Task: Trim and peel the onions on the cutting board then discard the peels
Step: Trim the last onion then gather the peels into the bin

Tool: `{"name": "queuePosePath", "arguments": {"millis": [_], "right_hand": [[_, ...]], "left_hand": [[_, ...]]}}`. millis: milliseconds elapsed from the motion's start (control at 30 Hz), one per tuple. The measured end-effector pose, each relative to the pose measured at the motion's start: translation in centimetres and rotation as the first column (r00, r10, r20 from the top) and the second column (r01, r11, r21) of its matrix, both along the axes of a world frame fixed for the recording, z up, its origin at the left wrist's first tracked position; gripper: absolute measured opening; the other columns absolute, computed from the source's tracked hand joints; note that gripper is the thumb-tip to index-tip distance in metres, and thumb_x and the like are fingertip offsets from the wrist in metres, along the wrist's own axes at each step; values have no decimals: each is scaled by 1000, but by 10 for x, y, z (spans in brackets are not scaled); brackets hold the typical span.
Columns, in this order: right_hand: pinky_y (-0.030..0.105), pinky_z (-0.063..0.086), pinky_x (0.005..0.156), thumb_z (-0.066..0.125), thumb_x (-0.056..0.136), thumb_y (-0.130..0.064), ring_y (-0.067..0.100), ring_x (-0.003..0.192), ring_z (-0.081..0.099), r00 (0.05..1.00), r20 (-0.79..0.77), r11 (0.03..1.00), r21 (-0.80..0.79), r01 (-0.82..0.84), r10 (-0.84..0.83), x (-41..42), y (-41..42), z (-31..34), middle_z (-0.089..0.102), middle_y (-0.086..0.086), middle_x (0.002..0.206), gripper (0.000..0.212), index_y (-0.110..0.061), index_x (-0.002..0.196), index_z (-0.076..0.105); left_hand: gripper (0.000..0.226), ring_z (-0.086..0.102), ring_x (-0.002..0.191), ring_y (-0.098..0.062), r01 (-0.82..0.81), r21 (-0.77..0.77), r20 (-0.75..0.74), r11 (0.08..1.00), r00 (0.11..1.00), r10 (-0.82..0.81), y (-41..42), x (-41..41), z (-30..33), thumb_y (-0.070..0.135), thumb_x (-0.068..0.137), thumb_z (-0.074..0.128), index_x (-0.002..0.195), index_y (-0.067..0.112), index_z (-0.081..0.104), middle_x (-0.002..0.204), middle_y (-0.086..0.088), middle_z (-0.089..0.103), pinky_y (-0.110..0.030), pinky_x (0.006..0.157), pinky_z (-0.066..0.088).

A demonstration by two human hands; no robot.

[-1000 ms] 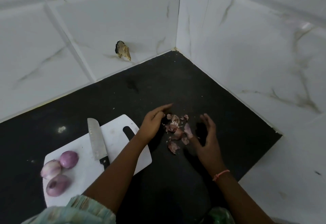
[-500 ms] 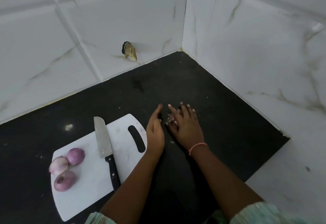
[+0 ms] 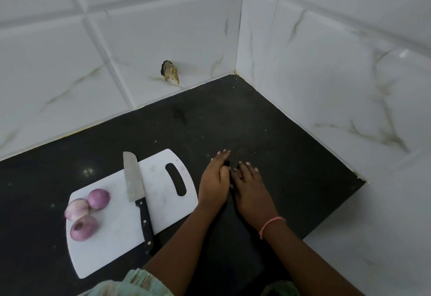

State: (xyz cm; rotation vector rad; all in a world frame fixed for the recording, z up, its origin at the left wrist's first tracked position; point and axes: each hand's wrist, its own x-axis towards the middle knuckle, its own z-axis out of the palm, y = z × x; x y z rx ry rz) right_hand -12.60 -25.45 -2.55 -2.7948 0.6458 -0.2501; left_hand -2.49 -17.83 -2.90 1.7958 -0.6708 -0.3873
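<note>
The fingers (image 3: pixel 248 167) of the right hand (image 3: pixel 250 193) lie fairly straight and close together, palm down on the black counter (image 3: pixel 291 155), and whether anything sits beneath them cannot be told. The left hand (image 3: pixel 214 183) stands on its edge just beside it, fingers straight and together with tips pointing away, touching the right hand along the thumb side. No peels show between or under the two hands; if any are there, the palms hide them.

White marble-look wall tiles (image 3: pixel 163 27) meet in a corner behind the counter, and a brownish chipped spot (image 3: pixel 169 72) marks the left wall just above the counter's back edge.

The white cutting board (image 3: pixel 116 237) lies left of the hands, its slotted handle end nearest the left hand and just beside it. A knife (image 3: pixel 137 193) rests flat on the board, blade pointing away, black handle reaching over the board's near edge.

Three peeled purple onions (image 3: pixel 86 211) sit bunched at the board's left end, touching one another; the nearest one shows a trimmed, cut face turned upward.

A thin pink bracelet (image 3: pixel 271 224) circles the right wrist, and a pale green sleeve (image 3: pixel 130 284) shows at the bottom edge.
</note>
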Motion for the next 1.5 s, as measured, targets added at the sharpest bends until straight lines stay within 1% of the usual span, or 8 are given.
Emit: {"name": "queuePosePath", "arguments": {"millis": [133, 400, 500, 567, 633, 733, 1167, 1500], "right_hand": [[34, 14, 122, 48, 95, -9, 27, 150, 13, 985, -64, 977, 154, -146, 157, -29, -5, 9, 24, 7, 160, 57, -20, 150, 36], [26, 56, 77, 67, 72, -2, 23, 93, 72, 971, 240, 999, 40, -3, -7, -40, -14, 4, 75, 7, 102, 25, -11, 91, 79], [20, 50, 85, 64, 74, 2, 22, 89, 71, 871, 414, 918, 386, 95, -264, -37, -6, 6, 76, 9, 92, 22, -9, 87, 80], [24, 52, 84, 67, 78, 11, 20, 91, 72, 712, 304, 491, 869, 65, -632, -38, 1, 16, 76, 8, 91, 24, -7, 89, 78], [29, 57, 83, 62, 82, 16, 20, 93, 73, 616, 68, -79, 975, -208, -785, -46, 10, 29, 76, 10, 95, 21, 1, 92, 73], [26, 60, 76, 53, 87, 16, 19, 84, 74, 564, -104, -377, 839, -393, -819, -72, 23, 48, 75, 13, 92, 23, 3, 97, 69], [23, 58, 58, 47, 94, 4, 19, 76, 73, 210, -472, -515, 744, -426, -856, -292, 84, -71, 76, 11, 86, 35, -4, 80, 78], [36, 48, 64, 46, 101, -24, 31, 88, 59, -27, -747, -723, 651, -231, -664, -354, 117, -237, 66, 20, 101, 30, -2, 110, 65]], "left_hand": [[51, 52, 133, -7, -140, -151, -132, 979, 984, 120, 4, -17, -3, 16, 90, 36, 132, 13, 64, 138, 2, 62, -40, 115, 41], [47, 60, 124, -7, -393, -256, -421, 883, 868, 264, 10, -40, -1, 14, 93, 35, 126, 19, 68, 129, 6, 68, -39, 112, 44], [41, 62, 121, -7, -523, -273, -625, 808, 734, 264, 6, -55, 7, 7, 101, 37, 120, 20, 71, 126, 4, 70, -37, 113, 43], [37, 63, 116, -2, -552, -275, -708, 787, 670, 224, 2, -73, 15, 9, 103, 38, 120, 19, 69, 127, 3, 69, -27, 107, 46], [37, 64, 113, -5, -541, -285, -791, 791, 599, 125, -4, -96, 24, 9, 103, 36, 123, 15, 67, 129, -5, 68, -21, 97, 49], [38, 66, 115, -14, -478, -309, -833, 822, 553, 8, -11, -138, 36, 9, 103, 35, 123, 11, 67, 123, -8, 71, -26, 99, 50], [16, 69, 100, -27, -123, 62, -846, 990, 520, 118, 31, -346, -101, 4, 100, 54, 103, 6, 70, 110, -18, 72, -36, 93, 54], [28, 61, 81, -31, 297, 422, -892, 856, 304, 334, 57, -387, -263, 12, 106, 41, 108, -2, 65, 96, -21, 66, -29, 53, 54]]}}
